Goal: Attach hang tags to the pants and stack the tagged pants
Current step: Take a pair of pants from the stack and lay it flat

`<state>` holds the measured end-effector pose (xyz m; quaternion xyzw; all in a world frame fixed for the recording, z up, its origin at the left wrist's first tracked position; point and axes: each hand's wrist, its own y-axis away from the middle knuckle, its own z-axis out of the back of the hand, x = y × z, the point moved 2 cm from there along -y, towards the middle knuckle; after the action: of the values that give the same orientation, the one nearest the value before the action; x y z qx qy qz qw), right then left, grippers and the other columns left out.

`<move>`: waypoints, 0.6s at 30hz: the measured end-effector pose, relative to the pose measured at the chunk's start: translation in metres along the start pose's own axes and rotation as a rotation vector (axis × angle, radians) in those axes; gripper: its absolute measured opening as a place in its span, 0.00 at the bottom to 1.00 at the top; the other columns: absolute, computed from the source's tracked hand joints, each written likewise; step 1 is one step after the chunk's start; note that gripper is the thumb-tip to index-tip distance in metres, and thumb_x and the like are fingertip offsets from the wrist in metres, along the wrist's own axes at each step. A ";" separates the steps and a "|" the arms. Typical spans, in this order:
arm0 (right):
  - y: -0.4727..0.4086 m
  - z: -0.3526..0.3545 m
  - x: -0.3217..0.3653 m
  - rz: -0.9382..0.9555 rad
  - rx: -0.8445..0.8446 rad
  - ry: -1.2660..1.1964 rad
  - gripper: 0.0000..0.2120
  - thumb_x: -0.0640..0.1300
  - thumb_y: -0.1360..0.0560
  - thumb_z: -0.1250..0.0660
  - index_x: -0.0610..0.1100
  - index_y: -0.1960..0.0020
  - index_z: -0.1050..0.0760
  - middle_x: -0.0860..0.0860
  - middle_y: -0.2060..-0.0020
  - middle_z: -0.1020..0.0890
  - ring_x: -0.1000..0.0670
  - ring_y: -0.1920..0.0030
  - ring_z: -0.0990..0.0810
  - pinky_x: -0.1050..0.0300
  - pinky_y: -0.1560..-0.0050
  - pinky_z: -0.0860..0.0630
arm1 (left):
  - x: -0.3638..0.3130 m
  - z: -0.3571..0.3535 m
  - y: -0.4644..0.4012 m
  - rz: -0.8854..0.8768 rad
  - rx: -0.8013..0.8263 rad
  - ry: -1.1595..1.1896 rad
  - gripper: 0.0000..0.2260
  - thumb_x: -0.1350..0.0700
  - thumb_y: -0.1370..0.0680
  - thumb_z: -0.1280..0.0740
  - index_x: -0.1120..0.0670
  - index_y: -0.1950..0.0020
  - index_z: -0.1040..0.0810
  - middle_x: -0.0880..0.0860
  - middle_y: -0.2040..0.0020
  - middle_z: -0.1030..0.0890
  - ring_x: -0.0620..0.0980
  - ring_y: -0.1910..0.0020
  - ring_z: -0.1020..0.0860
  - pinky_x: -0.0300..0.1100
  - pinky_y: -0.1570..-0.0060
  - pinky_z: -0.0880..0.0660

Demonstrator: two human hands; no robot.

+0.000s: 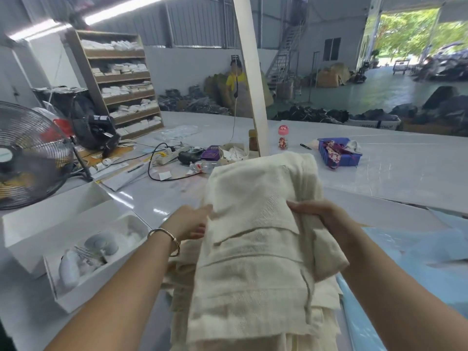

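Left hand (192, 224) and right hand (316, 214), centre frame, each grip an edge of the folded cream pants (253, 236), held above a cream stack (326, 300) on the white table (379, 168); white boxes (76, 239) lower left.

Wooden shelf unit (119, 82), corrugated walls (192, 24)

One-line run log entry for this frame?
phase: handling pants | left hand: grips cream pants left edge | right hand: grips right edge | hang tag: none visible | under: cream stack
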<state>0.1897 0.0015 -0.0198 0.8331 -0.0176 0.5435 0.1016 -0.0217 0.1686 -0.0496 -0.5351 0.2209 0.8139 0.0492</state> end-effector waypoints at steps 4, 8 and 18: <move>0.049 -0.007 -0.007 0.103 0.174 0.010 0.24 0.41 0.47 0.19 0.39 0.51 0.16 0.40 0.57 0.15 0.42 0.58 0.14 0.53 0.61 0.19 | -0.011 -0.019 0.022 0.185 0.281 0.645 0.18 0.48 0.23 0.32 0.62 0.44 0.24 0.57 0.65 0.20 0.51 0.73 0.21 0.39 0.74 0.23; 0.085 -0.009 -0.010 0.127 0.164 -0.033 0.13 0.32 0.43 0.26 0.35 0.58 0.16 0.39 0.64 0.16 0.42 0.65 0.15 0.53 0.66 0.20 | -0.026 -0.040 0.041 0.294 0.387 0.909 0.18 0.52 0.29 0.27 0.59 0.43 0.24 0.53 0.54 0.22 0.50 0.56 0.23 0.41 0.41 0.25; 0.129 0.008 -0.014 0.168 0.069 -0.186 0.20 0.37 0.48 0.20 0.37 0.56 0.16 0.39 0.62 0.16 0.41 0.62 0.15 0.51 0.64 0.19 | -0.030 -0.079 0.082 0.301 0.457 1.053 0.02 0.60 0.27 0.33 0.56 0.55 0.23 0.52 0.71 0.20 0.44 0.79 0.23 0.29 0.87 0.37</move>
<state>0.1734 -0.1278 -0.0164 0.8786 -0.0781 0.4705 0.0249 0.0322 0.0672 -0.0243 -0.8056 0.4585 0.3688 -0.0692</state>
